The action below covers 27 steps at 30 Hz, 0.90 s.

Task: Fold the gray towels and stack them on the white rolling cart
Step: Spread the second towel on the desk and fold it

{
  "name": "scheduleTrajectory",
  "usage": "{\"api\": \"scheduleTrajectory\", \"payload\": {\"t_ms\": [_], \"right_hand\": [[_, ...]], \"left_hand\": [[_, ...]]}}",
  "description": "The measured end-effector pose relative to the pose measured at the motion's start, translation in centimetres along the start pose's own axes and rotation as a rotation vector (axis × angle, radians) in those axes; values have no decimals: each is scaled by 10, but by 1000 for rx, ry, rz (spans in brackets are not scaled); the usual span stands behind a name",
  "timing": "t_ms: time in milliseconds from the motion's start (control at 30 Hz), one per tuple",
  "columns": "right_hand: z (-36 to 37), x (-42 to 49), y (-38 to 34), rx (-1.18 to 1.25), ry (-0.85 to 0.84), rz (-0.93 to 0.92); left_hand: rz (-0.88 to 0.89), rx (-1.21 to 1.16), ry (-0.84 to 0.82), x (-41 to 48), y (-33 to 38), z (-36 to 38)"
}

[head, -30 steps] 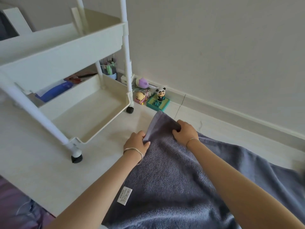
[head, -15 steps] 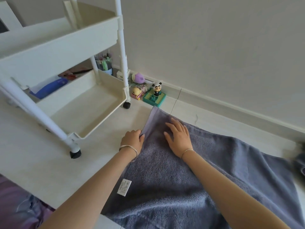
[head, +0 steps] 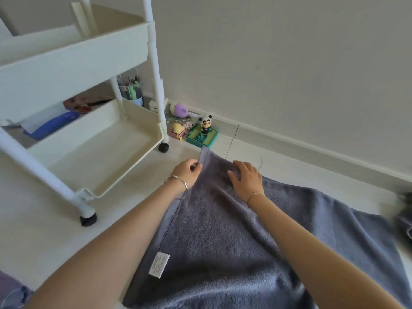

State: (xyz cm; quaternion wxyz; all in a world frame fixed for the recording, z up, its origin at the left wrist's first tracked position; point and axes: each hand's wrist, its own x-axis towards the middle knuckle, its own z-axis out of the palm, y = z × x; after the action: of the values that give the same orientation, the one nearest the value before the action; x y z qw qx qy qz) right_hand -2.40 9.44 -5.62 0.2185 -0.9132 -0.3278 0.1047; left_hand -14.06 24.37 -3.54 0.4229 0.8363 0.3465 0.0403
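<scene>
A large gray towel lies spread on the pale floor, its far corner near the toys. My left hand pinches the towel's left edge close to that corner. My right hand rests on the towel just right of it, fingers spread and slightly bent. A white care label shows on the near left edge. The white rolling cart stands to the left, its lower tray bare.
Small toys sit against the baseboard beyond the towel. A pen cup and a blue item lie behind the cart. More dark cloth shows at the right edge. Cart wheels rest near my left arm.
My right hand went from gripping the towel's corner to lying on it with spread fingers. My left hand keeps its pinch on the edge. The corner now lies flatter.
</scene>
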Motion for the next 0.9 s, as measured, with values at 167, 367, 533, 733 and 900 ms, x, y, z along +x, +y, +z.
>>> {"api": "scheduleTrajectory", "payload": {"t_ms": [167,367,533,733,900], "right_hand": [[-1,25,3,46,-12,93],[-4,19,1,214,140,-114],[3,25,3,168,-15,-24],[5,27,2,231,10,16],[-4,-1,0,150,122,-72]], "left_hand": [[-56,54,-40,24,9,11],[-46,-51,72,26,-6,16],[-28,-96,145,27,-14,21],[-57,-105,243,31,-16,24],[-13,215,285,17,-21,12]]}}
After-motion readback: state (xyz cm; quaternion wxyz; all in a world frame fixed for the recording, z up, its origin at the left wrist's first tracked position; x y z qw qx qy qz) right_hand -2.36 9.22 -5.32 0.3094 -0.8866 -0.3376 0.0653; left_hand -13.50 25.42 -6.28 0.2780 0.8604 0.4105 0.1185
